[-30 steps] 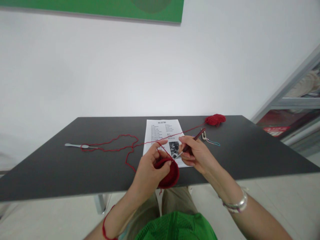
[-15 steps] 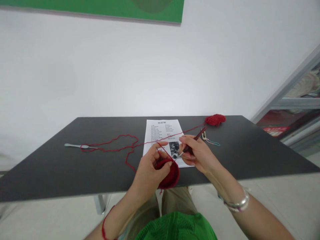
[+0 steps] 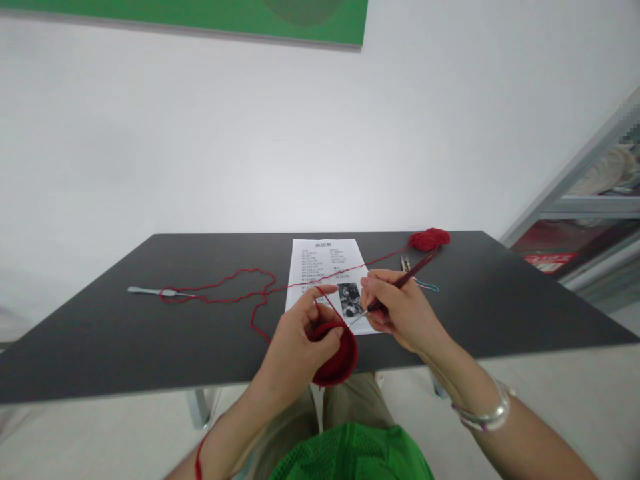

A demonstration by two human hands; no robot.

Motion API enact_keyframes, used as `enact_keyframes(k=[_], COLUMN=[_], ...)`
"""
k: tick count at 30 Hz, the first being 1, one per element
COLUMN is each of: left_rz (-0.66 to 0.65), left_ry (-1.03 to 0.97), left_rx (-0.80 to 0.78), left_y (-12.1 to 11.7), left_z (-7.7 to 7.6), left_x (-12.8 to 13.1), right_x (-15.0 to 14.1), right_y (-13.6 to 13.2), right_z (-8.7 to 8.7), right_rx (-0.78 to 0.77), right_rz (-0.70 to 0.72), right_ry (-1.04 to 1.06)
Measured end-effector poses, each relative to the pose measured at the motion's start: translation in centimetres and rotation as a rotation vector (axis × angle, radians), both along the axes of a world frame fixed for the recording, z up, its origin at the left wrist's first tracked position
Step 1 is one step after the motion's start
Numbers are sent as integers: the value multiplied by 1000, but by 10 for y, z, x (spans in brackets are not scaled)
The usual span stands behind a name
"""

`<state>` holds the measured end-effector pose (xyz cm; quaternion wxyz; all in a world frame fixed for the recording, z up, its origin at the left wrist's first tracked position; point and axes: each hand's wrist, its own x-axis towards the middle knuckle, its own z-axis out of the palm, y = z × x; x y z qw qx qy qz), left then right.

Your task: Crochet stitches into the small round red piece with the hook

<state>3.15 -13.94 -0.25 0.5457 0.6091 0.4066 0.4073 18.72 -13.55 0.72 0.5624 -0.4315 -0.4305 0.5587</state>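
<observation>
Since a moment ago, the right hand [image 3: 403,315] has shifted a little to the right, and the dark red crochet hook [image 3: 400,284] in it has tipped flatter, its handle now pointing toward the ball of yarn. Thumb and forefinger pinch that hook near its metal tip, with the other fingers curled beneath. The left hand [image 3: 294,355] holds a round red crochet piece [image 3: 341,359] just above the table's near edge, fingers curled against it, while a strand of red yarn [image 3: 320,283] runs up over the raised forefinger. The hook's tip sits just beside the piece.

A silver bracelet [image 3: 483,417] circles the right wrist, and a red string [image 3: 199,460] circles the left. Under the hands lies a printed paper [image 3: 325,267] with a small photo on the dark table [image 3: 125,347]. From the paper's far side I can see the yarn reach the ball of yarn [image 3: 429,239]. Small snips [image 3: 405,263] and a teal loop [image 3: 426,287] lie to the right, and a loose red loop circles a silver hook [image 3: 160,291] to the left.
</observation>
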Motion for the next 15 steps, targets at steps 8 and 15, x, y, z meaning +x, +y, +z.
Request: enact_keyframes(k=[8, 15], left_rz=[10, 46], left_ry=[-12, -183], left_rx=[18, -112], left_y=[0, 2], left_z=[0, -4], left_x=[-1, 0], right_x=[0, 6], right_y=[1, -2], right_z=[-7, -18], right_rx=[-185, -139], right_rz=[91, 222], right_ry=[244, 371])
